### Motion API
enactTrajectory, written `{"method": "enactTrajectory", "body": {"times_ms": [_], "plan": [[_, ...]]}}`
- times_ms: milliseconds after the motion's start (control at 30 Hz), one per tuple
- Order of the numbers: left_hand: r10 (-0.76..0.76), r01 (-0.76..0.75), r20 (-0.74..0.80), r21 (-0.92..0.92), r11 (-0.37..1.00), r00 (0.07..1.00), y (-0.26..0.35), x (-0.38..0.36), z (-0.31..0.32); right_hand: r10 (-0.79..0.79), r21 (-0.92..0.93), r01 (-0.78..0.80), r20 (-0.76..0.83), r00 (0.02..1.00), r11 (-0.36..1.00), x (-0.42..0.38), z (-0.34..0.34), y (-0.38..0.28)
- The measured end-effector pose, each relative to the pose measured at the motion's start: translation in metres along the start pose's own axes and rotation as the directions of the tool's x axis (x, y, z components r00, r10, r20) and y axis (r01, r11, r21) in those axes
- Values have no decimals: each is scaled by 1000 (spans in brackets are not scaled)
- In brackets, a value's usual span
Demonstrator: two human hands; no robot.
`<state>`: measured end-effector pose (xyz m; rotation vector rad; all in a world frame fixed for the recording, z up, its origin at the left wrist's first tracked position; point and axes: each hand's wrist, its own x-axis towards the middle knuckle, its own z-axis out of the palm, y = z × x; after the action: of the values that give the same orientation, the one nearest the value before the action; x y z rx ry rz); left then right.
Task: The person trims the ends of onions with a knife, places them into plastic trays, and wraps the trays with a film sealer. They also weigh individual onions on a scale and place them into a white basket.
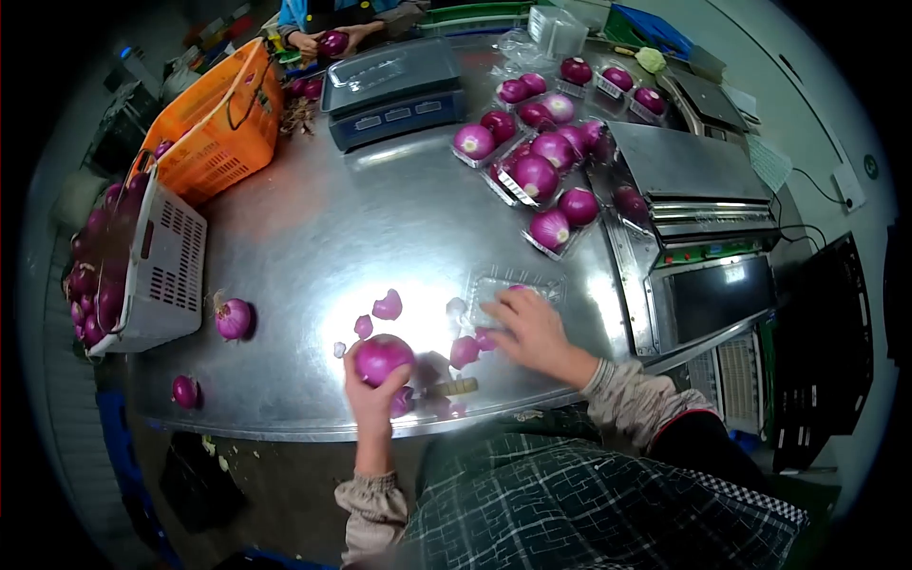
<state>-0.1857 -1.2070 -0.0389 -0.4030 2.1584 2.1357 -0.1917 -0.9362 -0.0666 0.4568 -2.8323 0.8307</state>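
My left hand (372, 388) is wrapped round a large, smooth red onion (384, 357) near the table's front edge. My right hand (534, 332) reaches over the metal table with its fingers apart, beside a clear plastic tray (546, 285). A bit of purple shows at its fingertips, too small to name. Pieces of onion skin (465, 352) lie between the hands, and another skin piece (388, 305) is beyond the held onion. Below them rests a short tan handle (454, 387), its other end hard to make out.
At left stand a white basket (173, 261) of red onions and an orange basket (228, 133). Two loose onions (234, 318) lie nearby. Trays of onions (534, 177) sit before a wrapping machine (698, 204) on the right. Behind a scale (394, 95), another person's hands (356, 36) hold an onion.
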Motion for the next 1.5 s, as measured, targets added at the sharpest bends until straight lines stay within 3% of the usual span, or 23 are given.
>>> {"method": "enactTrajectory", "body": {"times_ms": [67,133,200,267,400,433,533,600,667,700,733,833,967,1000,1067,1100,1133,1167,1200,1267,1367,1467,1500], "plan": [[57,-77,188,98,992,981,7,9,41,-74,-201,67,-24,997,977,0,-9,20],[202,-298,312,302,906,928,-1,26,72,-4,-190,4,2,1000,982,-5,-10,29],[408,-605,453,500,619,793,0,44,102,98,-135,-100,-19,995,986,-12,-12,33],[357,-687,589,580,438,725,-4,62,130,228,-32,-231,-81,970,972,-22,-14,34],[348,-810,746,582,77,568,-30,78,157,301,28,-303,-233,925,952,-26,-3,39],[316,-790,732,602,115,604,-34,78,157,315,26,-319,-255,914,947,-25,2,40],[580,-809,564,419,413,588,-36,79,140,365,69,-361,-289,885,930,-32,2,40],[656,-788,447,444,427,608,-30,71,106,420,131,-399,-327,846,907,-40,-3,50],[521,-823,645,350,448,559,-48,53,77,492,205,-447,-374,786,871,-52,-5,64],[411,-839,751,347,419,516,-58,45,71,669,355,-578,-235,706,735,-51,-9,59],[293,-857,837,337,390,462,-67,40,71,687,410,-576,-202,698,707,-54,0,64],[475,-945,826,196,263,304,-68,35,101,703,506,-560,-142,697,656,-68,30,83],[437,-933,835,228,280,335,-84,59,76,678,490,-543,-143,721,682,-77,15,80],[526,-943,785,237,232,327,-88,67,62,684,493,-553,-127,718,672,-82,13,77],[514,-907,751,389,162,414,-71,85,22,666,405,-592,-59,744,697,-107,24,84],[349,-814,744,568,117,569,-71,100,-3,639,287,-623,48,768,728,-105,16,62],[510,-750,646,661,-2,568,-75,112,-21,614,163,-634,156,773,756,-102,9,37],[537,-637,529,771,18,656,-74,115,-32,400,127,-413,118,909,902,-102,30,26],[512,-572,414,797,196,753,-57,108,-33,155,82,-162,85,984,983,-96,50,15],[490,-489,270,774,402,829,-45,105,-41,-22,175,-20,236,971,984,-53,48,-38],[608,-471,146,777,419,781,-21,95,-63,-201,82,183,389,899,980,-36,93,-43],[613,-385,33,805,452,789,-25,107,-93,-61,42,44,584,810,998,-30,67,-50],[628,-408,35,788,461,777,-38,119,-93,-29,104,-30,522,852,994,-35,48,-49]]}}
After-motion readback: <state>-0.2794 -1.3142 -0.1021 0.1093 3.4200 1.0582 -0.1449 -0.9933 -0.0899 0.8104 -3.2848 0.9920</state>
